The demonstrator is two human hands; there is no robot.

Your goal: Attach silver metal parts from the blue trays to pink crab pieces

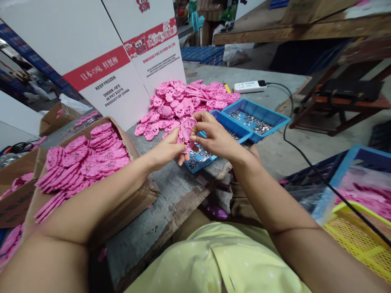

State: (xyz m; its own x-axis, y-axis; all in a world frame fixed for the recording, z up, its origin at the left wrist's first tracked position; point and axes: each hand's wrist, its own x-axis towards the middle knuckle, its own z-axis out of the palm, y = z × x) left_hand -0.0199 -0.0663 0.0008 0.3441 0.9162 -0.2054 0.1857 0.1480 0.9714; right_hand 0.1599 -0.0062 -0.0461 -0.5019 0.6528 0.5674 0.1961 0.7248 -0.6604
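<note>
My left hand (169, 151) is closed on a pink plastic piece (186, 132), thumb on its lower end, above the table's front edge. A small shiny spot shows on the piece's lower part. My right hand (211, 133) is pinched at the piece's right edge; whatever lies between its fingertips is hidden. Under my hands is a blue tray (200, 166) with small shiny metal parts, partly covered by my right hand. Another blue tray (275, 119) with similar parts stands to its right. A heap of pink pieces (174, 99) lies just behind my hands.
A cardboard box (134, 152) full of stacked pink pieces stands at left. White printed cartons (159, 53) rise behind the heap. A white power strip (249, 86) lies behind the trays, its black cable (301, 150) hanging down at right. A yellow basket (357, 244) is low at right.
</note>
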